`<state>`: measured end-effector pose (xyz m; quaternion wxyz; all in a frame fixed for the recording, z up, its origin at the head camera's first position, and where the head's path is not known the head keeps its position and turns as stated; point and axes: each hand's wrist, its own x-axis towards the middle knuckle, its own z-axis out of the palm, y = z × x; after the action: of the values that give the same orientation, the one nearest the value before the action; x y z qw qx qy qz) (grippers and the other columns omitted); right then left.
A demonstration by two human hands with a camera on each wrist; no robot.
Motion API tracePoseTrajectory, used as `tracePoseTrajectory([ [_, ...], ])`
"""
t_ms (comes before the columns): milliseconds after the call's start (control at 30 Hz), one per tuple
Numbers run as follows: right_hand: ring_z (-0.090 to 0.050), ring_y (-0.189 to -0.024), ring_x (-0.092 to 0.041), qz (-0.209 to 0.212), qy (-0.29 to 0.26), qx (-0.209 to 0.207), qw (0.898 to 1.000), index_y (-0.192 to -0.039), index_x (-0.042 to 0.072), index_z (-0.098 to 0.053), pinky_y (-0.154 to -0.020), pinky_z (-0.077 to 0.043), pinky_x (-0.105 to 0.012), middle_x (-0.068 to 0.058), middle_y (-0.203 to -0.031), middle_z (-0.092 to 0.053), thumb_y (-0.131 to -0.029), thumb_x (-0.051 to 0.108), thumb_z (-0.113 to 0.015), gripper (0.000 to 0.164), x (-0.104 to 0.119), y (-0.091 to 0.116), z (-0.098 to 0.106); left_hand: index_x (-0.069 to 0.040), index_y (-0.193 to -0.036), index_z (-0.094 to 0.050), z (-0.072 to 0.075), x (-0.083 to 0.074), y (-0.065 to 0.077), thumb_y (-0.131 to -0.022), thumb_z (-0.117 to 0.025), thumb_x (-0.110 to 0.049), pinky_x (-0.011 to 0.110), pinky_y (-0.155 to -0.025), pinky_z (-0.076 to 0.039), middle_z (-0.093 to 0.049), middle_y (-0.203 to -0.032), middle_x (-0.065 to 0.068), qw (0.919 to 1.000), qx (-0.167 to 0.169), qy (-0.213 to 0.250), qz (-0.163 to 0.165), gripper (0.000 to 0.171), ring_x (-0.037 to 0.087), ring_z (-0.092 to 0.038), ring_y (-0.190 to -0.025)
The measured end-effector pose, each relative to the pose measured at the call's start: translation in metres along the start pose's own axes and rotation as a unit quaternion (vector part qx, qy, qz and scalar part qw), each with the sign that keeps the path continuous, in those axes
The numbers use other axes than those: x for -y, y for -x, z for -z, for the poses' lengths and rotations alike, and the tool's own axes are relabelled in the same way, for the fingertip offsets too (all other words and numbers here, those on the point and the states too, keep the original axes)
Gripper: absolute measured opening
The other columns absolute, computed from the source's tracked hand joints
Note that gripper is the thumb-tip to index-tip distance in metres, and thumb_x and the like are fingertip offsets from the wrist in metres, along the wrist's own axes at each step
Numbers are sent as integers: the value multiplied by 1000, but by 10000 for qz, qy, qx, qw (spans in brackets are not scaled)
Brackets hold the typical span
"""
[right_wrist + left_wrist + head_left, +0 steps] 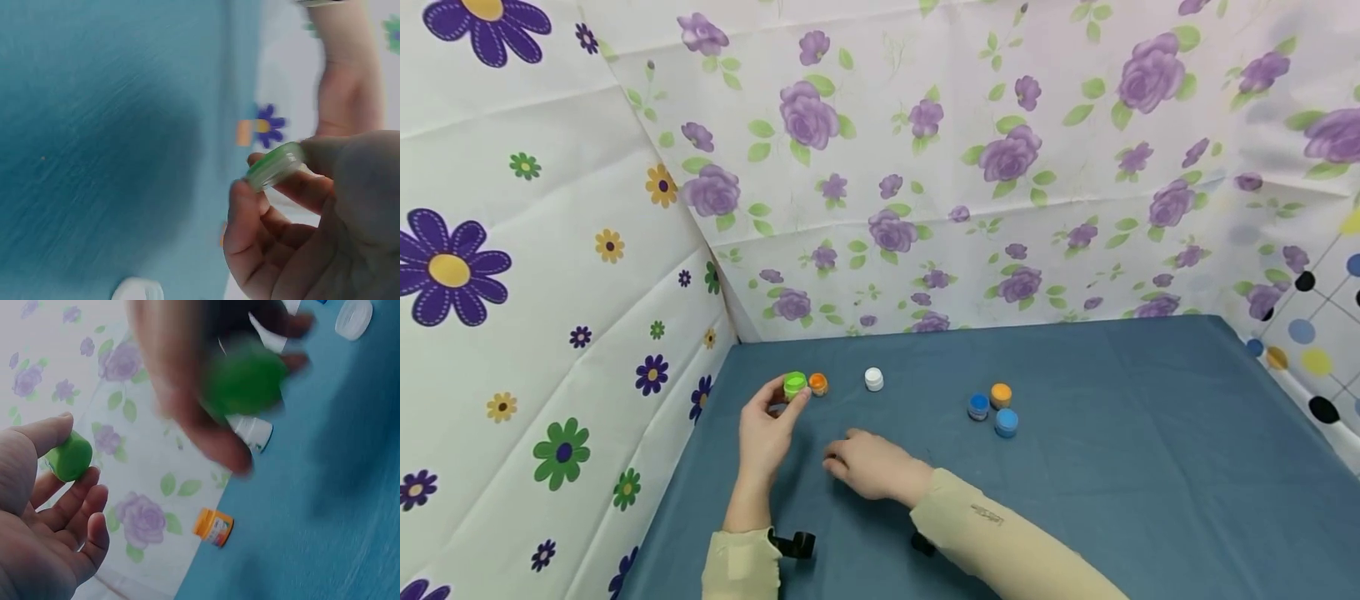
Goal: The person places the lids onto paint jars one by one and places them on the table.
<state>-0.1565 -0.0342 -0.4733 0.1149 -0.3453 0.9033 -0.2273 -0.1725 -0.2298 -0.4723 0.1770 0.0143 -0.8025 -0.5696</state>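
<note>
Left hand [767, 433] partly curled, green jar [794, 385] pinched between thumb and fingers; in my head view it sits at the surface's [1150, 467] far left, just beside an orange jar [817, 384]. Right hand [874, 463] is nearer me, fingers bent; wrist cam shows it pinching a thin green-and-clear disc [275, 167]. White jar [873, 380] near the orange one. Well right: dark blue [978, 407], yellow-orange [1001, 395] and light blue jars [1007, 423] clustered. Left wrist cam blurry.

One green jar [794, 385], two orange jars [817, 384] [1001, 395], two blue jars [978, 407] [1007, 422], one white jar [873, 379], plus one green lid [275, 165], one white lid [354, 319].
</note>
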Motion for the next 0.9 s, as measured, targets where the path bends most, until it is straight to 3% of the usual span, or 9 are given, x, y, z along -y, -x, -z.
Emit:
tracePoseTrajectory([
  [100,-62,-81,-12,-45,-979,15,9952,-114,15,-79,-76,-53,-31,4,-97,-71,-118,33,-43,40,-11,20,12,-13,-136,-73,-5,-6,2,-101,-79,-34,26,-71,-48,-70,-117,9,9999,150,-26,-66,42,24,-60,-96],
  [167,-54,-65,-14,-99,-1575,10,9875,-102,15,-78,-67,-49,-32,2,-82,-66,-120,36,-36,50,-19,35,19,-12,-136,-73,-10,-11,5,-101,-79,-31,28,-70,-49,-69,-117,9,9996,256,31,-128,41,28,-60,-95],
  [300,-38,-54,-15,-299,-2404,-229,9699,-87,17,-72,-58,-39,-32,1,-67,-51,-117,50,-36,57,-34,64,29,-12,-141,-69,-22,-24,11,-101,-79,-25,30,-73,-49,-67,-116,8,9981,502,148,-312,43,28,-59,-93],
  [400,-38,-57,-15,-427,-2796,-443,9581,-89,19,-69,-58,-38,-32,-1,-70,-51,-114,52,-46,47,-43,86,35,-11,-142,-66,-35,-35,18,-101,-80,-22,30,-75,-49,-67,-116,9,9959,744,332,-392,45,25,-59,-96],
  [533,-54,-68,-22,-485,-3293,-641,9408,-105,18,-71,-62,-47,-33,-4,-86,-65,-110,43,-62,27,-48,110,44,-9,-135,-67,-51,-49,27,-99,-82,-20,29,-74,-52,-68,-115,9,9917,1096,610,-285,41,28,-62,-97],
  [600,-62,-79,-27,-565,-3553,-922,9285,-116,17,-72,-68,-52,-35,-5,-98,-70,-109,40,-66,26,-48,118,49,-9,-133,-68,-60,-54,32,-98,-82,-20,29,-74,-53,-68,-113,9,9884,1316,733,-182,39,32,-63,-95],
  [700,-63,-90,-30,-900,-3882,-1711,9011,-135,18,-70,-74,-53,-37,-7,-108,-69,-110,42,-63,35,-48,129,58,-11,-136,-68,-73,-61,38,-99,-82,-20,29,-75,-55,-68,-114,9,9799,1739,975,-67,40,37,-63,-92],
  [800,-58,-97,-30,-1280,-4249,-2567,8586,-146,20,-66,-81,-52,-36,-10,-118,-63,-113,44,-55,43,-49,138,68,-12,-138,-69,-88,-67,44,-101,-80,-20,31,-78,-56,-68,-115,9,9682,2191,1209,-64,40,36,-64,-92],
  [900,-55,-98,-27,-1376,-4578,-3250,8160,-146,16,-67,-84,-49,-33,-13,-118,-60,-113,39,-56,42,-48,142,75,-12,-139,-69,-99,-73,52,-102,-78,-20,32,-80,-56,-69,-116,8,9583,2542,1291,-189,39,31,-65,-95],
])
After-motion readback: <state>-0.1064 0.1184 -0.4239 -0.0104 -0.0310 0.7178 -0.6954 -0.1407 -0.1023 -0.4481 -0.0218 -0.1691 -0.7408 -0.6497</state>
